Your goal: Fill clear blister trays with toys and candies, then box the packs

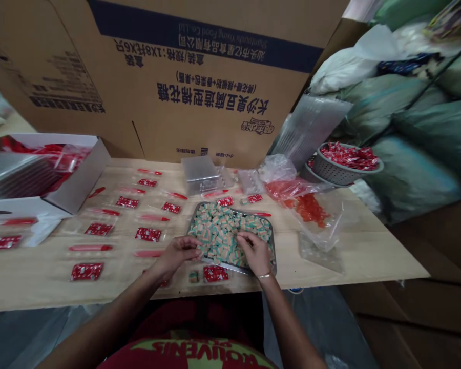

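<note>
— So, the hands?
— Left hand (176,254) at the near left of the metal tray (249,213), curled narrow, fingertips down among the striped cubes (218,230). Right hand (255,251) likewise narrow, over the near right of the same heap, a thin bangle (264,275) at the wrist. Anything held? Impossible to tell, with the fingers hiding that.
— And the cubes?
— Nearly all in the tray, a dense heap of teal and peach; one lone cube (193,277) on the counter (369,261), just outside the rim.
— Best handling?
— Fingertips only, light and low, given so tight a pack; a rough scoop a risk at the rim.
— The surface?
— Pale wood, with red packets (148,234) and red sticks (90,247) in loose rows on the left, a white box (80,179) at the far left corner, and a clear plastic bag (309,210) of orange-red bits on the right.
— The room?
— An upright cardboard sheet (200,77) with printing behind the counter, a gray basket (332,174) of red-wrapped sweets (349,156), and bulging green sacks (411,123) heaped at the right.
</note>
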Motion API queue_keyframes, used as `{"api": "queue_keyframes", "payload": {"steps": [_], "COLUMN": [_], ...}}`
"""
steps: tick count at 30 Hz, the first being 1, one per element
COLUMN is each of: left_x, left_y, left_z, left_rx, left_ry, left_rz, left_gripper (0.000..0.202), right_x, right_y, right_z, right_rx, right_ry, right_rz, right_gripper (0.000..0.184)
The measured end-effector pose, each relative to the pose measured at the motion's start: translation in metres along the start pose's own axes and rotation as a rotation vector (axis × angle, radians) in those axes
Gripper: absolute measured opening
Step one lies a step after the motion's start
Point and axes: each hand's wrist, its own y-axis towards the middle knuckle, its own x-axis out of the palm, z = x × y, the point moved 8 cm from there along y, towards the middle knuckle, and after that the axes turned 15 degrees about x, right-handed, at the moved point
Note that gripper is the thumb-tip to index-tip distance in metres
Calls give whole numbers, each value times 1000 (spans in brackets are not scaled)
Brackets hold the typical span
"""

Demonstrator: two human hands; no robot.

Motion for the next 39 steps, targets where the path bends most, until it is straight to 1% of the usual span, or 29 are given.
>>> {"api": "queue_keyframes", "payload": {"steps": [2,3,5,7,8,10,13,15,16,18,19,21,22,23,24,26,29,33,35,37,38,39], "left_x": [9,12,15,18,19,24,32,34,35,36,38,42,45,48,50,53,53,49,51,53,53,53], "left_y": [8,10,11,12,13,17,25,29,30,32,33,34,35,35,35,33,29,25,26,29,32,35], "left_z": [-1,-1,-1,-1,-2,-4,-9,-11,-12,-13,-13,-13,-12,-11,-10,-9,-7,-8,-9,-11,-11,-11], "left_rx": [9,5,-11,-24,-27,-27,-21,-12,-5,6,13,40,60,81,93,87,24,-74,-99,-90,-66,-29], "left_ry": [5,10,16,11,6,-5,-11,-17,-18,-13,-10,0,5,8,5,-12,-54,-226,-272,-256,-223,-171], "left_rz": [6,10,10,8,6,-3,-28,-22,-16,-11,-13,-19,-22,-26,-33,-50,-49,-1,-15,-49,-61,-65], "left_gripper": [39,39,41,43,44,45,42,41,39,37,35,30,28,26,25,25,27,33,38,39,38,36], "right_x": [6,6,5,8,11,21,34,37,35,29,30,40,46,50,52,50,48,47,49,51,48,43], "right_y": [10,12,11,5,2,2,5,6,7,8,7,2,-2,-6,-9,-12,-14,-12,-11,-9,-7,-4], "right_z": [-1,-3,-13,-24,-27,-30,-30,-29,-27,-19,-14,-8,-8,-11,-15,-26,-35,-34,-32,-29,-27,-26], "right_rx": [48,36,-61,-175,-205,-191,-155,-164,-149,-52,17,142,179,189,174,104,41,28,11,2,-4,-19], "right_ry": [44,26,-81,-230,-302,-410,-460,-406,-340,-121,11,236,305,339,345,318,289,275,254,238,216,172], "right_rz": [-21,-29,-39,-67,-80,-115,-170,-185,-172,-163,-195,-334,-402,-440,-442,-393,-370,-356,-387,-428,-411,-357], "right_gripper": [28,30,28,19,16,11,9,10,10,5,6,14,16,16,14,9,7,13,17,20,20,18]}}
